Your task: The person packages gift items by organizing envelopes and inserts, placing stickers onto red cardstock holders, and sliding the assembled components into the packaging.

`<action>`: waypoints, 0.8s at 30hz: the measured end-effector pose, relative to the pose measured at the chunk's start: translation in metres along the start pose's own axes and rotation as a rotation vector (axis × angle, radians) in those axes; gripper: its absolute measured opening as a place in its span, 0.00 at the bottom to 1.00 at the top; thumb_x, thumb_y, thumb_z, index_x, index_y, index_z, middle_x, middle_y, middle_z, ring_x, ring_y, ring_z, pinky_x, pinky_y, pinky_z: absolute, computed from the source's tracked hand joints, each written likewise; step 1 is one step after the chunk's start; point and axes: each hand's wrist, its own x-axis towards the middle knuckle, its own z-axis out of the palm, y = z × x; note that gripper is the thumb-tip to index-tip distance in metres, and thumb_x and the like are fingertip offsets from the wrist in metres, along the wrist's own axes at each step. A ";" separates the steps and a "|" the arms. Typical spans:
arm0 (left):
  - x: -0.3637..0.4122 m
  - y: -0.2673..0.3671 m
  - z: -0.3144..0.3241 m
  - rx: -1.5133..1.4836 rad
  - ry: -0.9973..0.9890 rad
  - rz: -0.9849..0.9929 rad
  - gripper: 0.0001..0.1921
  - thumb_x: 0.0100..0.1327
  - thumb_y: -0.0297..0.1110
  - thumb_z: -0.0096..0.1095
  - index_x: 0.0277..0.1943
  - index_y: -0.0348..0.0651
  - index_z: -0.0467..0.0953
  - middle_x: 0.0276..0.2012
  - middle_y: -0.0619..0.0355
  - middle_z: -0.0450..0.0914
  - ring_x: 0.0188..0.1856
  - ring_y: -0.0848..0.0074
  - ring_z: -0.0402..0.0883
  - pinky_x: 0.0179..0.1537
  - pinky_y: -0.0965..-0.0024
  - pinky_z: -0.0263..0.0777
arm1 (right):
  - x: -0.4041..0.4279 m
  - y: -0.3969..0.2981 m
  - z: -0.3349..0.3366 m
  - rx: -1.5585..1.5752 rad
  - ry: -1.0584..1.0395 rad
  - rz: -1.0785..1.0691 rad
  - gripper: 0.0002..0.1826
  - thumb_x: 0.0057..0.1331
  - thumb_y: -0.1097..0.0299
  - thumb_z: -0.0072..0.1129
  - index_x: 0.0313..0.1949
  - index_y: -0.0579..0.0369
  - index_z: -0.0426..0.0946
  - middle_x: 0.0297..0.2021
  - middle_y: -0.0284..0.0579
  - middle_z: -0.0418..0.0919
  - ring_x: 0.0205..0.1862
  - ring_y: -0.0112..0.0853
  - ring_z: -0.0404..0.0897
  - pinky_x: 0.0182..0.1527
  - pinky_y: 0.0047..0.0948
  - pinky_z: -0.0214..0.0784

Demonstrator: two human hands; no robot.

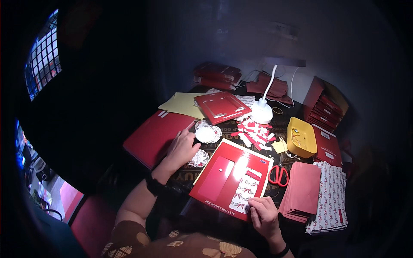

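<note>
My left hand [183,149] reaches over the right edge of a red folder stack [158,137], fingers and thumb apart. Its fingertips are beside a pile of round white paper cutouts [208,133]; another patterned round cutout [199,158] lies below the thumb. In front of me, a glossy red money-wallet packaging card [215,196] rests on a pale yellow sheet. A white wallet with red bows [243,193] shows at the card's right side. My right hand [264,213] is loosely curled, fingertips at the card's lower right edge; whether they pinch it is unclear.
Red-handled scissors [278,175] lie near pink envelopes [301,190] and bow-patterned wallets [332,200]. Beyond are a yellow plastic box [301,138], red and white paper strips [255,132], and a white desk lamp [261,111]. Another red packaging card [222,107] lies farther back.
</note>
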 end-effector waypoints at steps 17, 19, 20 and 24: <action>0.051 -0.008 0.034 0.262 -0.225 0.095 0.23 0.57 0.42 0.72 0.46 0.29 0.81 0.51 0.39 0.79 0.59 0.49 0.75 0.61 0.48 0.69 | 0.003 0.003 0.000 0.026 -0.003 0.032 0.11 0.60 0.79 0.64 0.43 0.62 0.80 0.40 0.50 0.84 0.40 0.44 0.81 0.43 0.37 0.75; 0.051 -0.021 0.037 0.190 -0.247 0.112 0.16 0.61 0.37 0.66 0.43 0.30 0.80 0.45 0.38 0.82 0.52 0.47 0.79 0.58 0.49 0.71 | 0.001 0.002 0.000 0.025 -0.006 0.037 0.11 0.60 0.79 0.64 0.43 0.62 0.80 0.41 0.50 0.84 0.40 0.44 0.81 0.43 0.37 0.75; 0.049 -0.021 0.037 0.193 -0.247 0.106 0.16 0.61 0.37 0.66 0.43 0.30 0.80 0.45 0.38 0.82 0.52 0.47 0.79 0.58 0.49 0.71 | -0.001 0.000 0.000 0.019 -0.007 0.045 0.11 0.60 0.79 0.64 0.43 0.62 0.80 0.41 0.50 0.84 0.40 0.44 0.81 0.43 0.37 0.75; 0.040 -0.018 0.041 0.169 -0.127 0.136 0.12 0.63 0.33 0.62 0.44 0.32 0.79 0.39 0.39 0.84 0.46 0.48 0.83 0.51 0.51 0.76 | 0.000 0.002 -0.001 0.018 -0.014 0.043 0.11 0.60 0.79 0.64 0.43 0.62 0.80 0.41 0.50 0.84 0.40 0.44 0.81 0.43 0.38 0.76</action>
